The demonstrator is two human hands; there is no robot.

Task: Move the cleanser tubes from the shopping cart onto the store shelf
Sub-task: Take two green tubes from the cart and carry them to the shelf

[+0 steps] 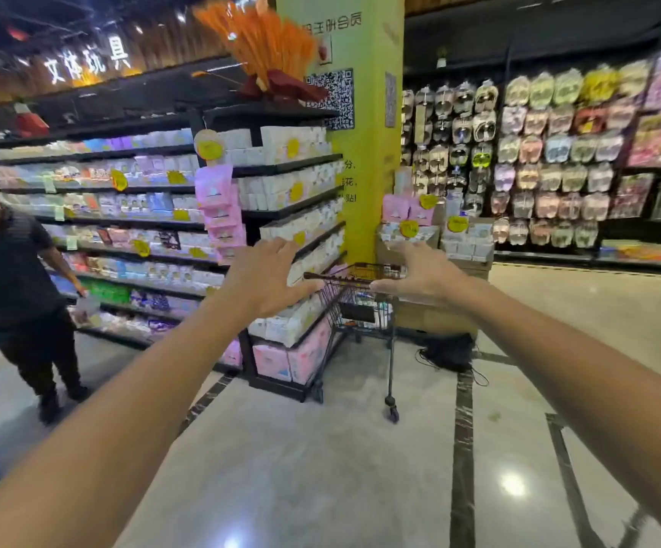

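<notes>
Bare left hand, right hand outstretched

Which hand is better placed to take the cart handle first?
Probably the right hand: its fingertips overlap the shopping cart handle in this view. The left hand hovers open, left of it, before the shelf.

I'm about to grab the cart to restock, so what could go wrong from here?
1. Both hands, left hand and right hand, are open and reach toward the shopping cart, which stands on wheels on smooth floor; a push could roll it into the end shelf beside it.
2. A black cable lies on the floor by the cart; it could snag a wheel or a foot.
3. A person in dark clothes stands in the aisle to the left.
</notes>
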